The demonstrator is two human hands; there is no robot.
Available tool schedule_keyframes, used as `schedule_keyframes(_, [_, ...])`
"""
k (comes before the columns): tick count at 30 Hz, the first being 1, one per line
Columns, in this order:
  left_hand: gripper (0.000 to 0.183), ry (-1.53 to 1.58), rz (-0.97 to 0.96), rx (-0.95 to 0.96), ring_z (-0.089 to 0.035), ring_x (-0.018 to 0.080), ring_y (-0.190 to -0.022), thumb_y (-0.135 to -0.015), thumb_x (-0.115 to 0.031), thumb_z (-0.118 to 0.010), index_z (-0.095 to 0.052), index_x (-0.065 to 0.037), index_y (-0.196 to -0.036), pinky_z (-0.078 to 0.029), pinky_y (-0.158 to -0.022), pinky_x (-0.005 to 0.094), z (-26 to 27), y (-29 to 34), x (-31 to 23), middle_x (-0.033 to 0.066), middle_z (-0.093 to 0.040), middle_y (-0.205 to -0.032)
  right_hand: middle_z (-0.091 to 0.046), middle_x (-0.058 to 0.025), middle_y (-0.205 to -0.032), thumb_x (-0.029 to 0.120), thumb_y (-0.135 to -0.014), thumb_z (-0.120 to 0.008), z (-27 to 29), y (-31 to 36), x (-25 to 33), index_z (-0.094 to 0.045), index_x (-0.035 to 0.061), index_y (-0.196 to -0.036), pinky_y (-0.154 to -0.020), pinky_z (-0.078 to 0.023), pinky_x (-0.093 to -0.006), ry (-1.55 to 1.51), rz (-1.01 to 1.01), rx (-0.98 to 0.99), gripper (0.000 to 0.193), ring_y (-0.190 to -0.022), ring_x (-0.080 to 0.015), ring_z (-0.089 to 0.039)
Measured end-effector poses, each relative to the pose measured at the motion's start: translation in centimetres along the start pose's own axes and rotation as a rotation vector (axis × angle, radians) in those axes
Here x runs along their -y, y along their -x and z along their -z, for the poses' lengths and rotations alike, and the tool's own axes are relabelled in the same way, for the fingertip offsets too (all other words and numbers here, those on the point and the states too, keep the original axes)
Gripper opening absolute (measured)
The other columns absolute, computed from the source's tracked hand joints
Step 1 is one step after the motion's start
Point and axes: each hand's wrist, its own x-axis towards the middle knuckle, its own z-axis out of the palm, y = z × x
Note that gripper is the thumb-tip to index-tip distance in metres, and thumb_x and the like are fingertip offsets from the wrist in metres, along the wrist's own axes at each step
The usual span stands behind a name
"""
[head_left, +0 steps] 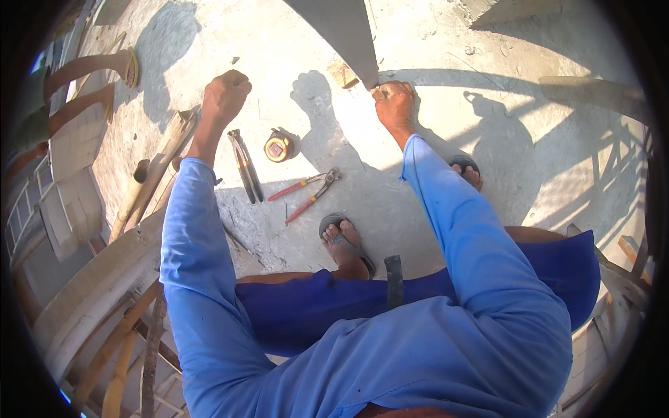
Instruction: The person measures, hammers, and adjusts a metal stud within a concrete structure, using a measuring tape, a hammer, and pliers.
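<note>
My left hand (226,95) is closed in a fist over the concrete floor; whatever it may hold is hidden. On the right, my right hand (396,106) is closed at the lower tip of a grey tapered panel (341,31). I cannot tell whether the fingers grip that tip or something small beside it. A small wooden block (341,72) lies just left of the tip. Between my arms lie a round yellow tape measure (278,148), long-handled pincers (245,167) with dark and orange handles, and pincers with red handles (306,194).
Another person's legs (83,80) show at the far left. Bamboo and wooden poles (157,164) lie beside my left forearm. A curved beam (97,279) runs along the lower left. My sandalled foot (345,244) rests on the floor. A board (592,94) lies at right.
</note>
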Motion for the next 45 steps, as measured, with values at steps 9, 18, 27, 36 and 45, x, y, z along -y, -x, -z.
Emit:
schedule_keyframes(9, [0.024,0.119,-0.121,0.055,-0.066,0.0287,-0.082,-0.076,-0.019,-0.059,-0.067,-0.001,-0.090,-0.050,-0.075,0.0351,-4.9,4.2,7.4,0.0166,-0.068,-0.088,-0.065,-0.0095,-0.080,0.014,-0.072,-0.070,-0.4,-0.1,0.4,-0.064,0.0070,-0.073,-0.077,-0.045,-0.0432,0.077,0.075,0.007,0.009,-0.083,-0.0295,-0.059])
schedule_keyframes(18, [0.018,0.079,-0.232,0.061,-0.062,0.0313,-0.083,-0.078,-0.016,-0.057,-0.065,-0.002,-0.086,-0.049,-0.074,0.0372,-6.0,4.1,8.8,0.0131,-0.065,-0.090,-0.061,-0.0131,-0.080,0.009,-0.073,-0.066,-1.2,0.1,-0.3,-0.058,0.0036,-0.073,-0.069,-0.046,-0.0431,-0.071,0.049,0.009,0.010,-0.076,-0.0340,-0.058])
schedule_keyframes(27, [0.025,0.169,-0.167,0.132,-0.063,0.0338,-0.086,-0.074,-0.018,-0.057,-0.067,-0.003,-0.093,-0.049,-0.076,0.0387,-7.3,3.6,8.1,0.0201,-0.066,-0.089,-0.059,-0.0145,-0.082,0.012,-0.077,-0.065,-1.3,-0.1,-0.5,-0.057,0.0037,-0.077,-0.067,-0.047,-0.0434,-0.059,0.234,-0.016,0.011,-0.076,-0.0367,-0.058])
schedule_keyframes(36, [0.029,0.211,-0.150,0.206,-0.065,0.0301,-0.083,-0.076,-0.019,-0.058,-0.065,0.001,-0.096,-0.050,-0.076,0.0365,-7.1,4.1,6.4,0.0182,-0.067,-0.089,-0.060,-0.0153,-0.081,0.012,-0.076,-0.066,-1.1,-0.1,-0.8,-0.058,0.0035,-0.081,-0.066,-0.046,-0.0449,-0.020,0.192,0.004,0.013,-0.076,-0.0369,-0.058])
schedule_keyframes(45, [0.024,0.327,0.010,-0.317,-0.066,0.0271,-0.083,-0.078,-0.018,-0.059,-0.067,-0.003,-0.095,-0.050,-0.077,0.0337,1.1,5.6,9.2,0.0165,-0.068,-0.090,-0.060,-0.0171,-0.083,0.011,-0.075,-0.066,-0.9,-0.3,-0.5,-0.057,0.0017,-0.078,-0.071,-0.046,-0.0460,0.027,0.180,0.021,0.014,-0.080,-0.0383,-0.058])
